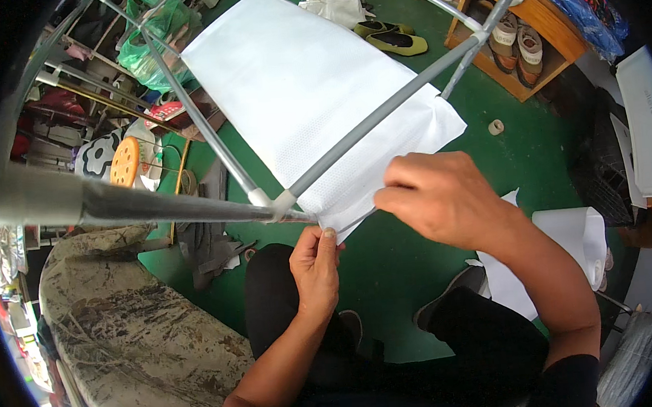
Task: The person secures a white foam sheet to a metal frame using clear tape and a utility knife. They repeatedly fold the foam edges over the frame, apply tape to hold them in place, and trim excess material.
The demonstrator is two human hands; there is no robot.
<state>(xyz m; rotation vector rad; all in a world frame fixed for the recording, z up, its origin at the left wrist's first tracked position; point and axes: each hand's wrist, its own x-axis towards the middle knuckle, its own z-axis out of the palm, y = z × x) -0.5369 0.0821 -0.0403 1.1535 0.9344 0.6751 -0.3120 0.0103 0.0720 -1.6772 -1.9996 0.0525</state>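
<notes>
A white dimpled sheet (286,70) spreads across a frame of grey tubes (381,120), its near edge folding loosely around the nearest corner. My left hand (317,268) pinches that near corner of the sheet between thumb and fingers, just below the white plastic joint (284,201) where the tubes meet. My right hand (447,199) is curled closed over the sheet's near edge, to the right of the left hand. A thin greyish line runs between the two hands. Whether the right fingers hold it is hidden.
A camouflage-covered seat (138,322) stands at left. Green bags (160,41) and clutter crowd the far left. Flat shoes (394,40) lie beyond the frame; a wooden cabinet (540,22) holds more. A tape roll (495,127) and white sheet offcuts (566,232) lie on the green floor.
</notes>
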